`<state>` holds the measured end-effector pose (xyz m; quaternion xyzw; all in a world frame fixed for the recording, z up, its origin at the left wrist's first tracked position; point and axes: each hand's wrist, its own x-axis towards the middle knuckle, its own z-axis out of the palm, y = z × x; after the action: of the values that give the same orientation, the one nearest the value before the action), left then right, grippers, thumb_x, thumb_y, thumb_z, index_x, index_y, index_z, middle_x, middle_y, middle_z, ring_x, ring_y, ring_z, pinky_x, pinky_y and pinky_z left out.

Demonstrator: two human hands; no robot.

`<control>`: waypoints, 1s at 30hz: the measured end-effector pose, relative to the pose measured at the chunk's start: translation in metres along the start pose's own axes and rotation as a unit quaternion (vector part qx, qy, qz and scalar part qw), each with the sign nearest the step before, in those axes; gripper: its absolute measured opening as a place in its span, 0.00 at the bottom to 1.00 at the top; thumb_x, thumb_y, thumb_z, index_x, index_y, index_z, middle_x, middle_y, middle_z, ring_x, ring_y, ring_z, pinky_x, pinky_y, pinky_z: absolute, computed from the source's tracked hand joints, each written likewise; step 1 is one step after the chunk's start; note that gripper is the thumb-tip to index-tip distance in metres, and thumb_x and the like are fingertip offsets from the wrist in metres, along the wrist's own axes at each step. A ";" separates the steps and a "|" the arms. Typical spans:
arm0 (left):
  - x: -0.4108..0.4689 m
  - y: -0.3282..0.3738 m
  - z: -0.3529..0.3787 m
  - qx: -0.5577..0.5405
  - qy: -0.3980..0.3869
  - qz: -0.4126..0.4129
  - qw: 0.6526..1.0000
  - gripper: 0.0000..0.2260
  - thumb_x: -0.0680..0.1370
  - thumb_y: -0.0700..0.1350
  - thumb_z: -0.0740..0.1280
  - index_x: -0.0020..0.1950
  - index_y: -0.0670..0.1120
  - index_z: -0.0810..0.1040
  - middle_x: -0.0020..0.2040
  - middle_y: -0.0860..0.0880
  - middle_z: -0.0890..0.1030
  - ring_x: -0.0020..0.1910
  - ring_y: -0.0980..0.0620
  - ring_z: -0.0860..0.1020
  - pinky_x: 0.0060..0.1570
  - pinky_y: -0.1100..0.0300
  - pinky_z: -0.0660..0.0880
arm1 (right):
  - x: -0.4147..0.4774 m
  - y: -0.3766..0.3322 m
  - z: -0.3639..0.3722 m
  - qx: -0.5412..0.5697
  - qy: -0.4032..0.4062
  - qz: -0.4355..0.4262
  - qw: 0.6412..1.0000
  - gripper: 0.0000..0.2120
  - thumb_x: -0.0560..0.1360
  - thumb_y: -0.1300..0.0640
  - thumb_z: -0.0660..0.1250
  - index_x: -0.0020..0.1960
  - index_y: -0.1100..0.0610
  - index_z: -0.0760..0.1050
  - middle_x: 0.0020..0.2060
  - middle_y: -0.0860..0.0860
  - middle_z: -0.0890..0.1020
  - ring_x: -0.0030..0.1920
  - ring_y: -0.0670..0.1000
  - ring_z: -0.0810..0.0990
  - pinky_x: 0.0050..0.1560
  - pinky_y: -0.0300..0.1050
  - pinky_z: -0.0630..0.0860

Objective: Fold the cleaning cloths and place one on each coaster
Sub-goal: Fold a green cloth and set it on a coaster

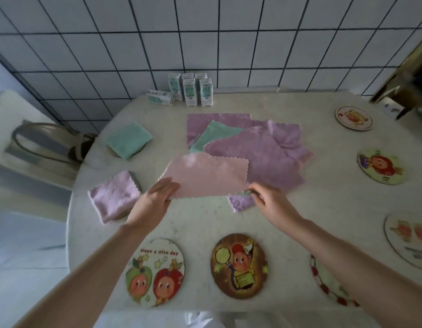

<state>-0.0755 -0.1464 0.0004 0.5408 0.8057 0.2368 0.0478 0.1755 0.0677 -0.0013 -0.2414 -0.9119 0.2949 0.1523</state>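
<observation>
Pink cloth (206, 175) pinched at its 2 near corners by left hand (158, 197) and right hand (270, 202), before unfolded pile (264, 157) on surface (323, 185).

At ctr, pink cloth (206, 176): soft matt fleecy fabric, zigzag-cut edge. Table (300, 209) looks like pale smooth stone w/ slight sheen. Wall tiles (134, 43) at 12 o'clock glazed, glossy; coaster (239, 265) at 6 smooth, printed.

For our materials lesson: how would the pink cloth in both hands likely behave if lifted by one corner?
Probably floppy: the pink cloth looks thin, needing the left hand and right hand to spread it. Likely light: held only at its near edge.
</observation>
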 end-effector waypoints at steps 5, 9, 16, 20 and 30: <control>-0.080 -0.022 0.018 -0.011 -0.026 -0.011 1.000 0.18 0.71 0.29 0.70 0.59 0.40 0.80 0.58 0.41 0.81 0.63 0.44 0.76 0.64 0.48 0.69 | -0.052 -0.023 0.049 -0.015 -0.064 0.029 0.997 0.10 0.73 0.68 0.66 0.51 0.57 0.78 0.47 0.50 0.81 0.46 0.47 0.80 0.49 0.39 0.76; -0.135 -0.036 0.032 -0.023 -0.064 -0.025 0.997 0.19 0.69 0.32 0.73 0.59 0.40 0.80 0.58 0.42 0.81 0.61 0.45 0.78 0.61 0.48 0.74 | -0.089 -0.035 0.075 -0.017 -0.087 0.052 0.995 0.13 0.71 0.72 0.64 0.50 0.59 0.79 0.48 0.51 0.81 0.48 0.48 0.80 0.51 0.40 0.76; -0.192 -0.025 0.040 -0.068 -0.057 -0.066 0.994 0.21 0.66 0.27 0.73 0.56 0.40 0.81 0.56 0.42 0.82 0.59 0.46 0.79 0.64 0.54 0.70 | -0.134 -0.043 0.086 -0.019 -0.114 0.104 0.988 0.10 0.72 0.68 0.66 0.48 0.58 0.81 0.46 0.49 0.83 0.43 0.44 0.80 0.46 0.33 0.72; -0.206 -0.012 0.041 -0.117 -0.079 -0.110 0.984 0.21 0.65 0.25 0.70 0.54 0.41 0.83 0.51 0.46 0.84 0.49 0.49 0.81 0.53 0.63 0.75 | -0.147 -0.046 0.082 -0.013 -0.138 0.111 0.984 0.10 0.72 0.67 0.66 0.48 0.56 0.81 0.45 0.45 0.82 0.40 0.41 0.78 0.43 0.32 0.73; -0.182 -0.020 0.030 -0.163 -0.104 -0.336 0.922 0.06 0.74 0.37 0.69 0.45 0.47 0.83 0.33 0.51 0.79 0.30 0.53 0.76 0.28 0.69 0.68 | -0.128 -0.034 0.075 0.039 -0.116 0.163 0.979 0.08 0.70 0.63 0.73 0.48 0.55 0.81 0.37 0.47 0.83 0.31 0.46 0.78 0.36 0.38 0.73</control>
<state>-0.0077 -0.3056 -0.0674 0.2443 0.8810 0.2771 0.2954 0.2394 -0.0593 -0.0567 -0.3449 -0.8594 0.3774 0.0047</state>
